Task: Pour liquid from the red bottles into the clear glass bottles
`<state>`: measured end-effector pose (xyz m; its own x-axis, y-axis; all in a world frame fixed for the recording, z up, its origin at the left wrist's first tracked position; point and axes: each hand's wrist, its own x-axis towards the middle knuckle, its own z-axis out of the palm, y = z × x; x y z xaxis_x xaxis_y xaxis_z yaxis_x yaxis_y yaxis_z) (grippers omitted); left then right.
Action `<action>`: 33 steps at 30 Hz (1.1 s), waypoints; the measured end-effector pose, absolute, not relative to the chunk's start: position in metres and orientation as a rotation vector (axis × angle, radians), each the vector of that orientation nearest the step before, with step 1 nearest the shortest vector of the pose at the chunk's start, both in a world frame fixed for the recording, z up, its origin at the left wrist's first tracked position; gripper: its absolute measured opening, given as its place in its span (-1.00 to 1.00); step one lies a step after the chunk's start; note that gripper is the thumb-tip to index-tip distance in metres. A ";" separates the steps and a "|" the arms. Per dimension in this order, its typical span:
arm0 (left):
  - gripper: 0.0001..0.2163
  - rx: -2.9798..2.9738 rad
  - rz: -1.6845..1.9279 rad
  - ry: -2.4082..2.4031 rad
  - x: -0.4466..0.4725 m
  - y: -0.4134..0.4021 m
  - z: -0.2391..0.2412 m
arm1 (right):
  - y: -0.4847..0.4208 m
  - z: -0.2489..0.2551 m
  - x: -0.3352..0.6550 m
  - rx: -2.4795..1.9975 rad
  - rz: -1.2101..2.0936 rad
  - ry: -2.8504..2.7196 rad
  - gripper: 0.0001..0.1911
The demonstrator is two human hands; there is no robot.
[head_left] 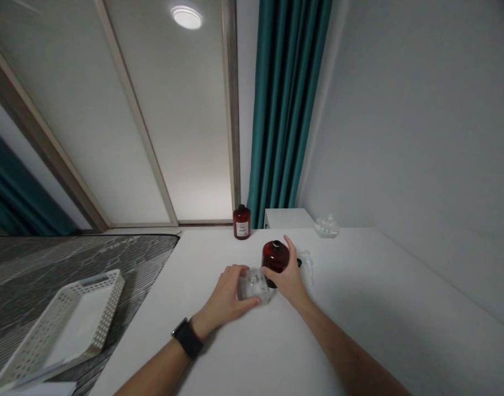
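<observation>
On the white table point(235, 352), my left hand point(229, 294) curls its fingers and thumb around a low clear container point(252, 283). A dark red bottle point(275, 254) is in my right hand point(289, 278), gripped between thumb and fingers. The bottle stands close beside the clear container; whether they touch I cannot tell. Just below the bottle a small black part point(270, 284) shows. Past my right hand lie a small black piece point(299, 263) and a whitish translucent item point(308, 261), partly hidden and of unclear kind.
A second red bottle point(241, 224) with a white label and black cap stands at the table's far edge. At the back right sits a clear glass-like object point(327, 226), near a white box-shaped unit point(289, 218). Left of the table is a white perforated basket point(66, 313).
</observation>
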<state>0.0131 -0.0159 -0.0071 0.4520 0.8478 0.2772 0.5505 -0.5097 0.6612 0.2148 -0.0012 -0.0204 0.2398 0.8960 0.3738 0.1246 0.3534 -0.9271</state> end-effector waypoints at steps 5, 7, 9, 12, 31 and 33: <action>-0.52 2.163 0.825 1.267 0.021 -0.019 -0.011 | 0.001 -0.024 0.213 -1.152 0.636 -1.221 -0.02; -0.53 2.144 0.832 1.300 0.022 -0.020 -0.013 | 0.002 -0.024 0.212 -1.168 0.615 -1.217 -0.05; -0.52 2.135 0.842 1.316 0.024 -0.020 -0.014 | 0.002 -0.024 0.211 -1.161 0.612 -1.218 -0.08; -0.52 2.132 0.861 1.313 0.025 -0.020 -0.014 | 0.003 -0.023 0.212 -1.139 0.641 -1.227 -0.10; -0.36 2.134 0.875 1.230 0.008 -0.008 -0.013 | -0.014 -0.011 0.215 -1.060 0.805 -1.347 -0.18; -0.40 2.118 0.903 1.232 0.010 -0.008 -0.015 | -0.015 -0.010 0.215 -1.067 0.816 -1.347 -0.18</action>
<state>0.0101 -0.0077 -0.0145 0.3625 0.8877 0.2839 0.5380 -0.4481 0.7140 0.2151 -0.0148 -0.0105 0.0912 0.9321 0.3505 0.1207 0.3390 -0.9330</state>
